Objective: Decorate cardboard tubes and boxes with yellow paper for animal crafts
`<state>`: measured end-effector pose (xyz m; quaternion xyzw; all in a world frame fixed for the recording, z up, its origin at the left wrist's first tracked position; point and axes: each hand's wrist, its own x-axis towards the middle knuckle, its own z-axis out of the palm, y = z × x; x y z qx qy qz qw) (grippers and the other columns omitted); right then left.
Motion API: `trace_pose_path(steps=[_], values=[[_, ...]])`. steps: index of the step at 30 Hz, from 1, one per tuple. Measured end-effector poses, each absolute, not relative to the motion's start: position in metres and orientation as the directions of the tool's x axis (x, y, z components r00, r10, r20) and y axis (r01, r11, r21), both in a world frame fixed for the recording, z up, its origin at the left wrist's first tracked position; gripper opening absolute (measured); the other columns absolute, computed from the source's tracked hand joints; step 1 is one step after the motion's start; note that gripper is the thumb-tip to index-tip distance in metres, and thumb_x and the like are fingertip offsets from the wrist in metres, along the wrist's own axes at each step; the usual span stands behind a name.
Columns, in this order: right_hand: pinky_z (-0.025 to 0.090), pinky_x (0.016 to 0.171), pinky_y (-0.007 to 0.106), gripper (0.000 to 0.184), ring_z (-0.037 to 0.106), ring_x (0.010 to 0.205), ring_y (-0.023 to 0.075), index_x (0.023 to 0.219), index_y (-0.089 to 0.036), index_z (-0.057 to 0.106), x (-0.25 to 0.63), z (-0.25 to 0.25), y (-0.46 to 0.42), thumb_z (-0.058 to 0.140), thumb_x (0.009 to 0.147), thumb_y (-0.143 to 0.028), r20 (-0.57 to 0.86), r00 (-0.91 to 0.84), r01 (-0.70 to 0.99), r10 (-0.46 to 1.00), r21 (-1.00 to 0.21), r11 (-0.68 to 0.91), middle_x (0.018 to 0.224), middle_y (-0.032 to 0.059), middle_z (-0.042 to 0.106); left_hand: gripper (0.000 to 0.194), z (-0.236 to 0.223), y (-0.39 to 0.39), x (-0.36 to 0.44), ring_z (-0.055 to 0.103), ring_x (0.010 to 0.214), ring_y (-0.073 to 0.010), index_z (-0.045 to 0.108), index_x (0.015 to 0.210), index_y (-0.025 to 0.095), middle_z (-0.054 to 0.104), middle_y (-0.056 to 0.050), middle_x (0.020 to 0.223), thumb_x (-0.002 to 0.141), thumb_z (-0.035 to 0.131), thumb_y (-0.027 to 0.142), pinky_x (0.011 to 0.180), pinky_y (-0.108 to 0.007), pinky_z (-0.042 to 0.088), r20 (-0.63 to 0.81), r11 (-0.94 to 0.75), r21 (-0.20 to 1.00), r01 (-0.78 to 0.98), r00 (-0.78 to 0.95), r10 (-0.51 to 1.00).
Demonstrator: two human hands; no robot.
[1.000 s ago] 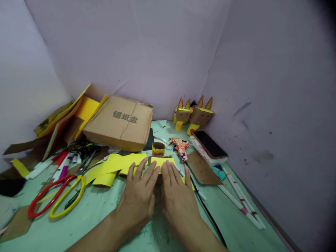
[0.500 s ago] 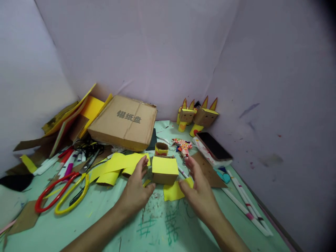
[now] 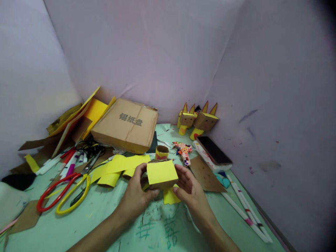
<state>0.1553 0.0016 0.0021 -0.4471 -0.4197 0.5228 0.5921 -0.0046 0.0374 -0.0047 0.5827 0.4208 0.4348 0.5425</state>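
Observation:
A small cardboard box (image 3: 162,174) with a yellow paper top is between my two hands. My left hand (image 3: 138,187) grips its left side, the thumb across the lower front and the fingers behind the edge. At the right side, my right hand (image 3: 189,187) is curved with fingers apart, its fingertips close to the box; whether they touch it I cannot tell. Under and in front of the box lies a yellow paper piece (image 3: 170,196), partly covered. Just behind stands a short yellow-wrapped cardboard ring (image 3: 162,151).
Red-and-yellow-handled scissors (image 3: 76,183), yellow strips (image 3: 118,168) and markers (image 3: 70,164) lie left. A large carton (image 3: 126,125) leans behind. Horned cardboard figures (image 3: 206,120) stand at the back right, near a phone (image 3: 214,149). White pens (image 3: 248,210) lie along the right edge.
Both hands have closed in on the small box. My left hand has taken hold of its left side, and the box now sits slightly turned, a little further left.

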Motion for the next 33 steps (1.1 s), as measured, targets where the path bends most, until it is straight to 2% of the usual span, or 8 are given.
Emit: trace_pose_path(steps=[3,7,11,14,19,22,24,33], values=[[0.046,0.087,0.038,0.042,0.058,0.107,0.0262,0.106,-0.02,0.057,0.153,-0.003,-0.004,0.066,0.066,-0.023,0.08,0.014,-0.273,0.997,-0.959,0.081,0.117,0.0098,0.062,0.063,-0.008,0.029,-0.009,0.054,0.11,-0.028,0.038,0.115,0.016,0.055,-0.015,0.121,0.06,0.069,0.016,0.09,-0.04,0.045,0.033,-0.043,0.998,0.042,0.221,0.975],[0.047,0.083,0.036,0.034,0.059,0.102,0.026,0.104,-0.019,0.06,0.151,-0.013,-0.008,0.065,0.072,-0.03,0.038,0.077,-0.284,0.996,-0.957,0.058,0.107,0.0086,0.066,0.066,-0.02,0.023,-0.014,0.054,0.11,-0.0287,0.039,0.119,0.017,0.057,-0.012,0.12,0.06,0.068,0.012,0.091,-0.042,0.044,0.042,-0.076,0.983,0.166,0.197,0.98],[0.047,0.074,0.032,0.029,0.062,0.088,0.0241,0.095,-0.017,0.061,0.15,-0.013,-0.008,0.066,0.07,-0.033,-0.043,0.155,-0.314,0.987,-0.949,0.007,0.093,0.0062,0.068,0.069,-0.02,0.022,-0.016,0.053,0.112,-0.0269,0.037,0.122,0.019,0.056,-0.011,0.122,0.06,0.065,0.006,0.095,-0.042,0.042,0.039,-0.091,0.979,0.183,0.269,0.962],[0.046,0.067,0.028,0.026,0.061,0.079,0.0204,0.089,-0.017,0.06,0.148,-0.009,-0.007,0.066,0.069,-0.032,-0.039,0.217,-0.265,0.975,-0.964,0.021,0.084,0.0038,0.067,0.067,-0.015,0.021,-0.015,0.053,0.111,-0.0269,0.038,0.122,0.019,0.056,-0.011,0.122,0.061,0.065,0.009,0.094,-0.041,0.043,0.051,-0.114,0.976,0.185,0.314,0.948],[0.047,0.058,0.025,0.024,0.059,0.067,0.0164,0.086,-0.019,0.056,0.144,-0.009,-0.006,0.066,0.068,-0.031,0.06,0.29,-0.131,0.955,-0.986,0.101,0.078,0.0013,0.064,0.061,-0.012,0.017,-0.01,0.056,0.105,-0.0264,0.041,0.118,0.02,0.058,-0.009,0.117,0.063,0.067,0.012,0.091,-0.04,0.044,0.126,-0.226,0.91,0.348,0.287,0.95],[0.049,0.057,0.026,0.023,0.06,0.068,0.0173,0.088,-0.019,0.056,0.143,-0.01,-0.006,0.064,0.069,-0.028,0.096,0.321,-0.035,0.942,-0.993,0.113,0.08,0.0023,0.064,0.06,-0.014,0.017,-0.01,0.056,0.106,-0.0249,0.043,0.117,0.022,0.058,-0.006,0.117,0.063,0.067,0.011,0.091,-0.038,0.043,0.219,-0.332,0.872,0.359,0.32,0.922],[0.05,0.057,0.026,0.023,0.061,0.069,0.018,0.088,-0.018,0.057,0.143,-0.01,-0.006,0.064,0.068,-0.027,0.105,0.342,0.001,0.934,-0.994,0.112,0.079,0.0031,0.064,0.061,-0.014,0.018,-0.01,0.055,0.107,-0.0239,0.043,0.118,0.023,0.057,-0.005,0.118,0.063,0.068,0.011,0.091,-0.036,0.043,0.228,-0.344,0.874,0.344,0.335,0.914],[0.047,0.053,0.024,0.017,0.06,0.06,0.0172,0.08,-0.017,0.063,0.147,-0.006,-0.005,0.065,0.066,-0.028,0.023,0.387,-0.109,0.922,-0.992,0.07,0.067,0.0009,0.065,0.061,-0.015,0.023,-0.01,0.052,0.111,-0.0254,0.047,0.118,0.022,0.056,-0.007,0.121,0.062,0.069,0.011,0.096,-0.039,0.041,0.214,-0.337,0.881,0.332,0.356,0.91]])
